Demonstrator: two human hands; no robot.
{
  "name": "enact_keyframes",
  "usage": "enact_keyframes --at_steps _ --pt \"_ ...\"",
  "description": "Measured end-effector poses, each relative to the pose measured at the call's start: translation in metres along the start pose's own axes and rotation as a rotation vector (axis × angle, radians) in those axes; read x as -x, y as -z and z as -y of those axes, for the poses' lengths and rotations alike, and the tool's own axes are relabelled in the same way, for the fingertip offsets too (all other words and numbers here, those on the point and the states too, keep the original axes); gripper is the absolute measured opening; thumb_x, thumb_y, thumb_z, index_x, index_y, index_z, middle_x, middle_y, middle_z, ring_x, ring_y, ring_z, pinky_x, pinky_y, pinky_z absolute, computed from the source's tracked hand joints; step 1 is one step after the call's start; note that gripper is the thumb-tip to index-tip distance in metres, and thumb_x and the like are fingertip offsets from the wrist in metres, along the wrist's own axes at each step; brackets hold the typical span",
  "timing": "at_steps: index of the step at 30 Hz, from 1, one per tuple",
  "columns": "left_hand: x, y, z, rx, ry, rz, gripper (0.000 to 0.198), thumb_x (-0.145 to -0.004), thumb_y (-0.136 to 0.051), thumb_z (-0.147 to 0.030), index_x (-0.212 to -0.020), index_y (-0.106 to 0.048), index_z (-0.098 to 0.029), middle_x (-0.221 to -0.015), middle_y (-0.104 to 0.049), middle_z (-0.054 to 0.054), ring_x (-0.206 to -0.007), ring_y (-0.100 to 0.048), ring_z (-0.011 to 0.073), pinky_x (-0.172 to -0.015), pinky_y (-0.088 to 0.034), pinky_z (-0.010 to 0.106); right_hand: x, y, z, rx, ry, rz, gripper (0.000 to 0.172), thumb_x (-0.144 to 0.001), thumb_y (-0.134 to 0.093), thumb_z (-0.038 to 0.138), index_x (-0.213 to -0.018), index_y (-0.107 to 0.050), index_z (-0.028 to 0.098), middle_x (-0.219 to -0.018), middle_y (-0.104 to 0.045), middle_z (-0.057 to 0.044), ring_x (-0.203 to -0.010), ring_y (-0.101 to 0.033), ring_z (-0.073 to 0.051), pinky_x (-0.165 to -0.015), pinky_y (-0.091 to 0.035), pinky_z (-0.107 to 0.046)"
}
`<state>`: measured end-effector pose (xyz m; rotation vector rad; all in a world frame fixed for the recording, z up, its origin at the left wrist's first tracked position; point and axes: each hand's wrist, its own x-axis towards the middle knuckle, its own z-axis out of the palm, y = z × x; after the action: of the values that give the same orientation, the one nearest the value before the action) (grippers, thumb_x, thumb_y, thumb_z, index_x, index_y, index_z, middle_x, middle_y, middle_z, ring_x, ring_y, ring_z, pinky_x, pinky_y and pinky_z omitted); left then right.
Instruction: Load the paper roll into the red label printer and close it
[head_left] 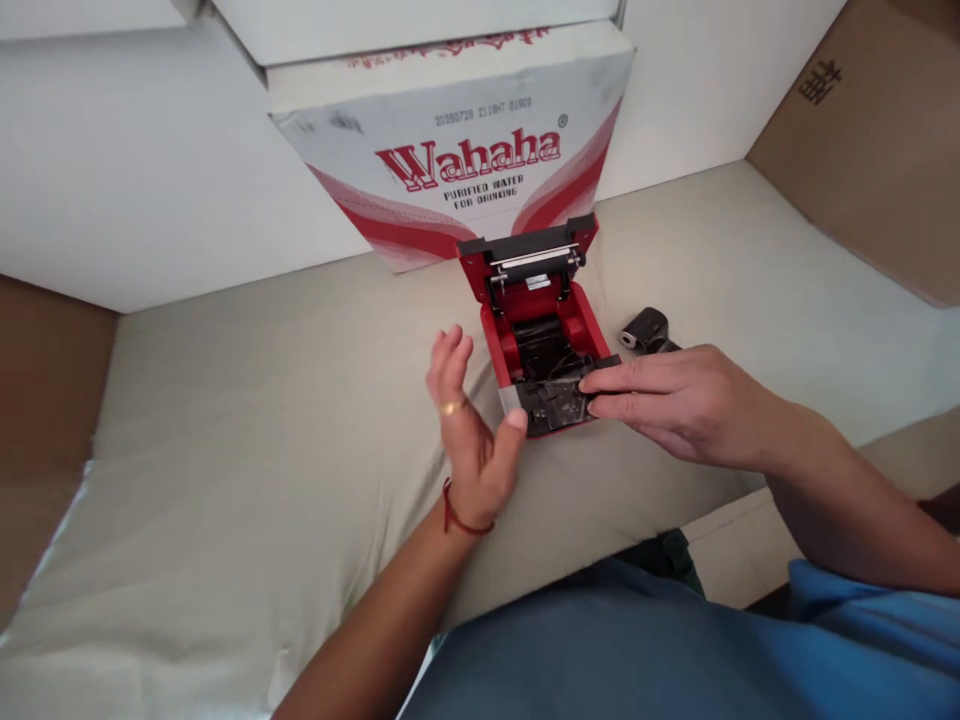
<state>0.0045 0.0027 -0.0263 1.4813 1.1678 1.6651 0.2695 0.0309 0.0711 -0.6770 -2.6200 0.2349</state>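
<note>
**Item 1: printer** (540, 335). Small, red w/ black inner parts. Sits on the pale cushion (247, 430), centre of view, just in front of the white box. Lid (529, 255) is swung up and back, showing a roller bar across its top edge. Paper bay open, dark inside. Black front part faces the person.

**Item 2: left hand** (469, 440). Upright on its edge, palm turned toward the printer's left side. Fingers spread wide and slightly curled, holding nothing. Thumb tip touches the printer's front-left corner. Gold ring (452, 407) on one finger, red cord (461, 520) at the wrist.

**Item 3: right hand** (675, 400). Comes in from the right, back of hand up. Fingers straight and close together, narrow. Index and thumb tips pinch the right edge of the printer's black front part.

**Item 4: black roll** (645, 328). Lies on the cushion just right of the printer, behind the right hand, apart from both.

**Item 5: white box** (465, 150). Red "Wahaha" print, stands against the wall behind the printer.

**Item 6: brown carton** (877, 150). Top-right corner, only partly in view.

**Item 7: blue clothing** (600, 650). The person's own, at the bottom edge.
</note>
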Motion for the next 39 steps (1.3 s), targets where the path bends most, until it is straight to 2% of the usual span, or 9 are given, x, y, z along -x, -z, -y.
enact_keyframes --at_steps 6,11,14,18,21,24,28,33,39 --pt "0.018 0.001 -0.023 -0.493 -0.557 0.238 0.064 -0.087 -0.082 -0.023 -0.148 -0.074 -0.040 -0.107 -0.077 0.006 -0.107 -0.067 0.0323 -0.106 -0.051 0.052 0.013 -0.007 -0.004 -0.056 -0.010 -0.036 0.037 -0.104 -0.063 0.011 -0.134 -0.081 0.024 -0.145 -0.081 -0.011 -0.123 -0.083 -0.023 -0.094 -0.071 -0.034" --pt "0.020 -0.010 -0.023 -0.573 -0.552 0.301 0.070 -0.092 -0.078 -0.018 -0.156 -0.067 -0.045 -0.109 -0.075 0.005 -0.106 -0.064 0.0299 -0.112 -0.040 0.051 0.008 -0.001 -0.010 -0.216 -0.074 -0.080 0.034 -0.106 -0.058 0.013 -0.123 -0.083 0.028 -0.135 -0.086 -0.004 -0.117 -0.084 -0.018 -0.097 -0.068 -0.030" --pt "0.022 -0.012 -0.021 -0.569 -0.514 0.272 0.069 -0.093 -0.079 -0.017 -0.153 -0.069 -0.050 -0.107 -0.074 0.005 -0.107 -0.062 0.0302 -0.116 -0.036 0.052 -0.010 0.003 -0.022 -0.265 -0.392 -0.322 0.029 -0.111 -0.056 0.025 -0.121 -0.083 0.031 -0.123 -0.088 -0.002 -0.108 -0.084 -0.021 -0.096 -0.068 -0.037" --pt "0.026 -0.014 -0.019 -0.526 -0.462 0.256 0.071 -0.095 -0.079 -0.016 -0.153 -0.068 -0.055 -0.106 -0.071 0.006 -0.107 -0.060 0.0306 -0.121 -0.032 0.055 -0.048 -0.001 -0.053 -0.276 -0.660 -0.516 0.039 -0.117 -0.049 0.042 -0.150 -0.067 0.036 -0.159 -0.073 0.000 -0.143 -0.068 -0.022 -0.118 -0.060 -0.041" --pt "0.026 -0.016 -0.018 -0.549 -0.486 0.255 0.072 -0.095 -0.078 -0.013 -0.154 -0.067 -0.054 -0.106 -0.071 0.005 -0.107 -0.060 0.0300 -0.120 -0.033 0.054 -0.073 -0.008 -0.070 -0.360 -0.619 -0.453 0.048 -0.120 -0.040 0.051 -0.162 -0.056 0.033 -0.165 -0.067 -0.002 -0.155 -0.059 -0.019 -0.129 -0.051 -0.040" --pt "0.024 -0.017 -0.020 -0.626 -0.590 0.216 0.067 -0.094 -0.079 -0.011 -0.149 -0.073 -0.049 -0.104 -0.071 0.005 -0.105 -0.062 0.0275 -0.113 -0.039 0.047 -0.082 -0.012 -0.066 -0.385 -0.591 -0.411 0.053 -0.119 -0.038 0.061 -0.147 -0.073 0.031 -0.139 -0.082 -0.003 -0.142 -0.071 -0.024 -0.124 -0.056 -0.044" --pt "0.021 -0.020 -0.028 -0.764 -0.649 0.183 0.046 -0.096 -0.078 -0.009 -0.131 -0.081 -0.038 -0.101 -0.070 0.004 -0.106 -0.064 0.0230 -0.109 -0.046 0.042 -0.061 -0.013 -0.041 -0.446 -0.488 -0.526 0.052 -0.118 -0.048 0.056 -0.110 -0.089 0.025 -0.114 -0.089 -0.004 -0.126 -0.081 -0.025 -0.124 -0.056 -0.047" --pt "0.021 -0.020 -0.036 -0.816 -0.652 0.192 0.040 -0.095 -0.077 -0.006 -0.126 -0.079 -0.032 -0.099 -0.070 0.004 -0.107 -0.064 0.0213 -0.109 -0.048 0.041 -0.022 -0.026 -0.017 -0.229 -0.326 -0.451 0.036 -0.118 -0.053 0.039 -0.117 -0.087 0.027 -0.128 -0.088 -0.004 -0.130 -0.081 -0.023 -0.131 -0.049 -0.050" --pt "0.021 -0.019 -0.034 -0.807 -0.647 0.223 0.038 -0.094 -0.078 -0.005 -0.123 -0.083 -0.030 -0.101 -0.068 0.005 -0.108 -0.061 0.0221 -0.111 -0.045 0.042 -0.014 -0.039 0.002 0.108 -0.272 -0.373 0.024 -0.109 -0.064 0.020 -0.118 -0.086 0.019 -0.126 -0.088 -0.007 -0.124 -0.084 -0.024 -0.115 -0.065 -0.039"
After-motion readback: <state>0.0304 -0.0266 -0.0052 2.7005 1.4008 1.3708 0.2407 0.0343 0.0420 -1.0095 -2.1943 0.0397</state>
